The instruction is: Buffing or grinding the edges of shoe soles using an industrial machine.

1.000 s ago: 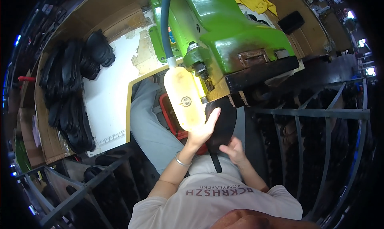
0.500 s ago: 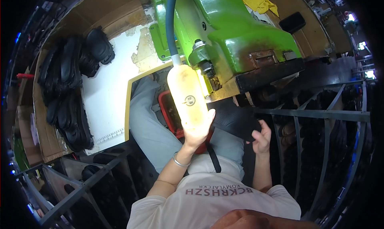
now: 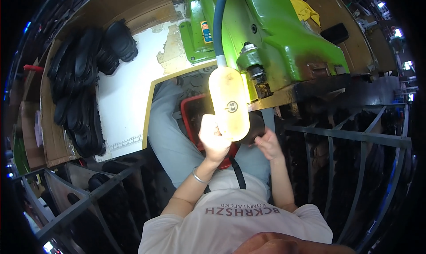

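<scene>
Landmark for all places: the work lamp (image 3: 229, 104), oblong, yellowish, lit, on a blue-grey flexible hose (image 3: 218, 30).

Item, dark flat piece (image 3: 254, 124), perhaps a shoe sole: just right of the lamp's lower end, partly hidden behind it, its full outline not shown.

Item, right hand (image 3: 270, 146): below and right of the lamp; grip closed on the piece's lower right edge, slightly blurred.

Item, left hand (image 3: 214, 139): at the lamp's lower left; grip curled, knuckles near the casing; whether it holds anything cannot be told, since the lamp covers the fingertips. Silver bangle (image 3: 201, 176) on the wrist.

Risks, as judged: the piece may twist or slip if only the right grip carries it; knuckles may knock the lamp, it being so near; a misplaced edge may go unnoticed, the lamp masking part of the piece.

Surroundings: green machine (image 3: 288, 43), above and right of the lamp, its metal post (image 3: 256, 67) just beside it and limiting upward room. Red bin (image 3: 184, 112), left of the lamp, at a lower level. White desk (image 3: 122, 114), farther left, bearing black shoe soles (image 3: 82, 72) heaped along its cardboard wall (image 3: 133, 10). Yellow cloth (image 3: 306, 12), far upper right. Metal rack (image 3: 355, 135), right and lower, bounding the right elbow's side.
</scene>
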A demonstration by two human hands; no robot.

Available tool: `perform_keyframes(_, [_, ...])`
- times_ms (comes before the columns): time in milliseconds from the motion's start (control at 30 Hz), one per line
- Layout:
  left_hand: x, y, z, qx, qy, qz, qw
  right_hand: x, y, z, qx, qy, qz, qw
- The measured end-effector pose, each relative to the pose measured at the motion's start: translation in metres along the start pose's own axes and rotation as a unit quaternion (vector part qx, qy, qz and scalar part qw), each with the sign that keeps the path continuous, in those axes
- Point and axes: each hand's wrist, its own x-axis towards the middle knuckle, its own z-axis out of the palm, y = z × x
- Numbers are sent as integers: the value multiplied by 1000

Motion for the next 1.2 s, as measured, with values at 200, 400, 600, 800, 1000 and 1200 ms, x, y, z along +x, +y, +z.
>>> perform_keyframes(200, [10,-30,22,23,-140,27,989,-29,34,37,122,-30,63,990])
perform_keyframes(400, [10,-24,31,34,-90,22,995,-51,14,43,84,-6,50,995])
perform_keyframes(600, [1,-17,11,61,-52,52,995,-61,-41,28,17,79,-13,997])
perform_keyframes(800, [0,-9,3,65,34,68,995,-43,-28,16,-21,42,-44,998])
perform_keyframes(1000, [7,-22,31,19,-48,38,998,-48,16,16,104,59,12,993])
perform_keyframes(1200, [5,-19,20,64,-56,53,995,-64,-7,25,109,137,-68,982])
